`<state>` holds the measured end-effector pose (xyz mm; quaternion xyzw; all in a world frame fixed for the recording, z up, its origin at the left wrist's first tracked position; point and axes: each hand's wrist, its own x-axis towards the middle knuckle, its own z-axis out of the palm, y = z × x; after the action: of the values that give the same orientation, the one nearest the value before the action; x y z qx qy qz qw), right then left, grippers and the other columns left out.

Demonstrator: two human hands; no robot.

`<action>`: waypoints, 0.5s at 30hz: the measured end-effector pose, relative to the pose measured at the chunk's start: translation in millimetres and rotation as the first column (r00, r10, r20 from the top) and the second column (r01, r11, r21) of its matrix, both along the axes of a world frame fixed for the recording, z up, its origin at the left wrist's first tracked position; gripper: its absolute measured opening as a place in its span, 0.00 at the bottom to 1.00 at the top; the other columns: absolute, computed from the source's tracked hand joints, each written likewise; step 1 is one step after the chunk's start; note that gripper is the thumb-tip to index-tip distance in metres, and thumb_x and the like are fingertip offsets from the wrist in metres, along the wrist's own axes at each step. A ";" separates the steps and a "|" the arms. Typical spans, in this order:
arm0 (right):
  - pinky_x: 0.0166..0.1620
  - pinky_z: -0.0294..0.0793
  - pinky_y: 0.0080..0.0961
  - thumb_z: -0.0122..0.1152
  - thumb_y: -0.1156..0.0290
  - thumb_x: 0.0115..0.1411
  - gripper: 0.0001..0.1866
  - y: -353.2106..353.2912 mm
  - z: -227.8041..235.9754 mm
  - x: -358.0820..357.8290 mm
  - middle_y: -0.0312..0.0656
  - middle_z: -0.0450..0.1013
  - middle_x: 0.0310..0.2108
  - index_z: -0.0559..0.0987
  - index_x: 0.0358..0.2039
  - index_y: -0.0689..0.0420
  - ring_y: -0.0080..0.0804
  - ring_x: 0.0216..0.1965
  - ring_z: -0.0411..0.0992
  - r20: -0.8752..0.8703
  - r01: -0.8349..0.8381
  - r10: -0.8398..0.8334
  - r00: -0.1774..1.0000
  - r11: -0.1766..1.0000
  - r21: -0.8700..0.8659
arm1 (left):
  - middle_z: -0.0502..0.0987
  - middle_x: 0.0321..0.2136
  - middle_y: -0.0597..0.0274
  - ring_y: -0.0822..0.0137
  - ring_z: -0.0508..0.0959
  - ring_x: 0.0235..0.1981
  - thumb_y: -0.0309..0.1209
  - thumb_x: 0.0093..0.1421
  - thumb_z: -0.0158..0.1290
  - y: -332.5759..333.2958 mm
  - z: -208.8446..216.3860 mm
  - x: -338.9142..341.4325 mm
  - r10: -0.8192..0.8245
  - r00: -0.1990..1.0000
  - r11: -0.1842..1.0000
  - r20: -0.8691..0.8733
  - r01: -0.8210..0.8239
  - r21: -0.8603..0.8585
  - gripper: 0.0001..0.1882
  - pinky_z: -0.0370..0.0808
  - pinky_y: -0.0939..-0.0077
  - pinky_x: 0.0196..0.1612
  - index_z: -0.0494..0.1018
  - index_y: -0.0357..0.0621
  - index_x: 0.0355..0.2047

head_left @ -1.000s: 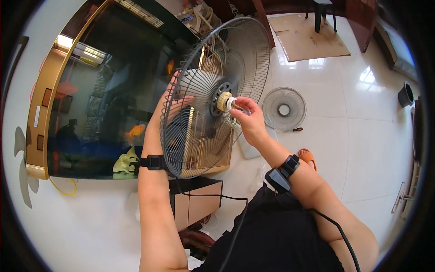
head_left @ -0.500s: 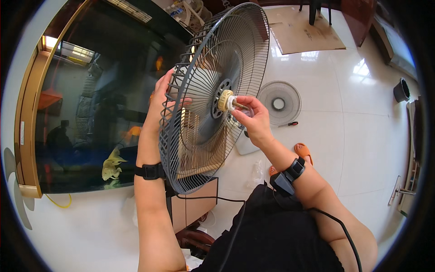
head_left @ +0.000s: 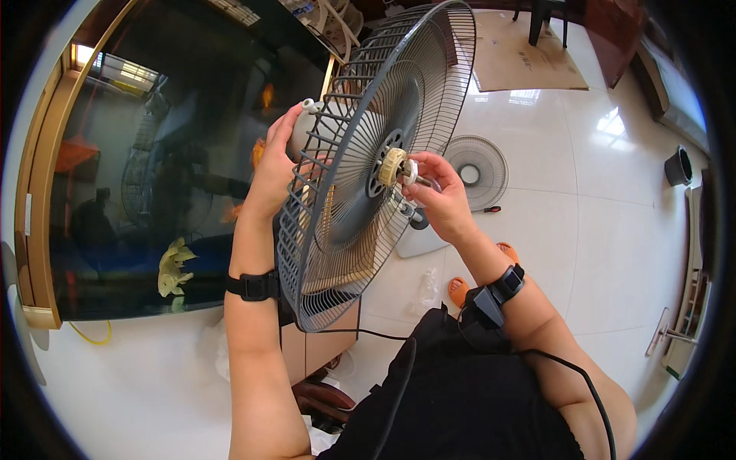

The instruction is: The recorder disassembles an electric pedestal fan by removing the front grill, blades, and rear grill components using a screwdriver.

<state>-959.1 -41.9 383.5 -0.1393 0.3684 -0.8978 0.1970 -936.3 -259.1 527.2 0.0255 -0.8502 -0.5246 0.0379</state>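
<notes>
The dark grey rear grille of a fan [head_left: 345, 207] stands tilted on its edge in front of me. At its centre, a cream ribbed plastic nut [head_left: 392, 166] surrounds the metal shaft. My right hand [head_left: 445, 198] pinches a small white plastic nut [head_left: 411, 172] on the shaft, just outside the cream one. Behind the grille, my left hand [head_left: 272, 172] is closed around the pale motor housing [head_left: 304, 130]; some of its fingers are hidden by the wires. No blades are on the shaft.
A fish tank [head_left: 130, 230] stands close on the left. On the tiled floor lie a round front grille [head_left: 491, 169], a screwdriver [head_left: 492, 209] and a clear plastic bag [head_left: 425, 291]. The pale fan base [head_left: 420, 244] is below. A black bin [head_left: 678, 166] stands far right.
The fan's grille has shifted slightly right and up in view, with both hands. The white nut now sits a little farther out from the cream nut, still in my right fingers.
</notes>
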 end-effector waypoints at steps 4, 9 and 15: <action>0.41 0.68 0.20 0.55 0.81 0.53 0.22 2.1 -1.0 2.5 0.39 0.71 0.40 0.67 0.50 0.58 0.23 0.38 0.68 0.042 -0.056 0.058 0.997 0.997 -0.047 | 0.55 0.55 0.62 0.67 0.64 0.52 0.28 0.44 0.65 1.5 -0.6 1.0 0.005 0.999 0.997 -0.039 -0.008 -0.076 0.41 0.70 0.75 0.50 0.58 0.46 0.58; 0.40 0.68 0.21 0.54 0.79 0.55 0.22 3.8 -3.0 2.8 0.43 0.71 0.40 0.65 0.52 0.59 0.24 0.35 0.69 0.019 -0.073 0.074 0.997 0.996 -0.047 | 0.56 0.55 0.62 0.68 0.63 0.54 0.33 0.42 0.67 -2.2 -2.4 -1.1 -0.025 0.994 0.977 -0.103 0.003 -0.211 0.43 0.65 0.75 0.54 0.59 0.47 0.58; 0.41 0.68 0.21 0.55 0.76 0.56 0.23 4.5 -4.9 2.5 0.42 0.70 0.39 0.64 0.53 0.60 0.23 0.36 0.68 0.019 -0.111 0.112 0.993 0.991 -0.069 | 0.57 0.55 0.60 0.65 0.62 0.54 0.37 0.40 0.68 -5.3 -3.2 0.0 -0.037 0.990 0.976 -0.135 0.007 -0.217 0.45 0.63 0.74 0.55 0.59 0.46 0.58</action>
<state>-956.6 -37.4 378.6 -0.1561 0.3272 -0.8989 0.2462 -936.3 -264.4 524.0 -0.0246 -0.8976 -0.4301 0.0936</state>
